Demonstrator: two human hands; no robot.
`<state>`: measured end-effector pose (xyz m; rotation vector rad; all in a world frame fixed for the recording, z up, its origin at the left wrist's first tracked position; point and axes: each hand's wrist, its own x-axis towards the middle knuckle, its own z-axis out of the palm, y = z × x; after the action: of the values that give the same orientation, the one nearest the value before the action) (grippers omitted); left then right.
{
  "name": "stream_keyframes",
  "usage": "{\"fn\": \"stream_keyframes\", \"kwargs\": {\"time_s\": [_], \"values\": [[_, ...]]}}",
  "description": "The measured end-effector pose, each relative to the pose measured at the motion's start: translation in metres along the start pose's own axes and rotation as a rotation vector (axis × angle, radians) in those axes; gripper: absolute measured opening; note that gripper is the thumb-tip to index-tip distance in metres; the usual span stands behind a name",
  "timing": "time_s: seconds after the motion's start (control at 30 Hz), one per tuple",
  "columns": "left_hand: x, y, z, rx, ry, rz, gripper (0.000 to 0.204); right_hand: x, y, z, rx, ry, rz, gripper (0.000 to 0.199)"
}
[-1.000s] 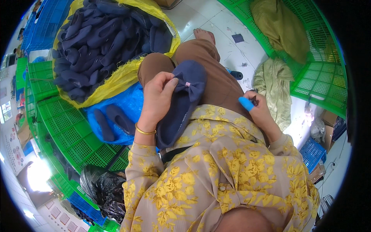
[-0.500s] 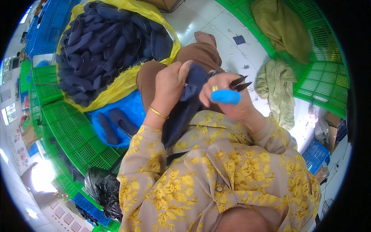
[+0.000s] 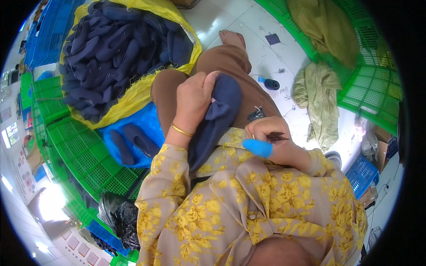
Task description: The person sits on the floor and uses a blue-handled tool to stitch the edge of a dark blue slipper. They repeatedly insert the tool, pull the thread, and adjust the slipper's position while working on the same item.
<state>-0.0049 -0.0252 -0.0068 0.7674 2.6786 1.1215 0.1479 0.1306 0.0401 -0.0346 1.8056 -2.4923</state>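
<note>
My left hand point(image 3: 191, 99) is closed on a navy fabric slip-on shoe point(image 3: 230, 91), its thumb pressed at the upper edge. On the shoe sits a small navy bow point(image 3: 216, 110) with a bit of pink beside it. To the right, close to my shirt front, my right hand point(image 3: 268, 133) is curled round dark thread snips point(image 3: 278, 137), whose blades stick out at the palm. A blue cover point(image 3: 257, 148) wraps one of its fingers. Whether that hand also pinches a needle or thread I cannot tell. A small dark bundle with pale threads point(image 3: 256, 114) lies on my thigh just above it.
A yellow sack point(image 3: 188, 22) full of navy shoes point(image 3: 111, 48) stands at the far left. Two navy shoes point(image 3: 140, 141) lie on blue sheeting point(image 3: 106, 141) beside green crates point(image 3: 88, 155). On the floor at right are a dark thread spool point(image 3: 272, 84) and a pale green cloth point(image 3: 317, 102).
My right hand has moved down and back from the shoe toward my body, its fingers curling in. The shoe's sole end and the floor spool now show. My left hand stays nearly in place.
</note>
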Motion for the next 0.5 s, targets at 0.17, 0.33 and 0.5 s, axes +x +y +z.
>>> {"fn": "stream_keyframes", "kwargs": {"time_s": [0.17,0.33,0.5], "values": [[-0.003,0.009,-0.043,-0.185,0.080,0.008,0.015,-0.004,-0.001,-0.004,-0.206,0.021,-0.289,0.040],[-0.030,0.040,-0.059,-0.107,-0.280,0.099,0.015,-0.018,-0.017,-0.014,-0.438,0.033,-0.332,0.034],[-0.041,0.019,-0.050,0.010,-0.275,0.131,0.032,-0.044,-0.013,-0.021,-0.536,0.116,-0.092,0.034]]}}
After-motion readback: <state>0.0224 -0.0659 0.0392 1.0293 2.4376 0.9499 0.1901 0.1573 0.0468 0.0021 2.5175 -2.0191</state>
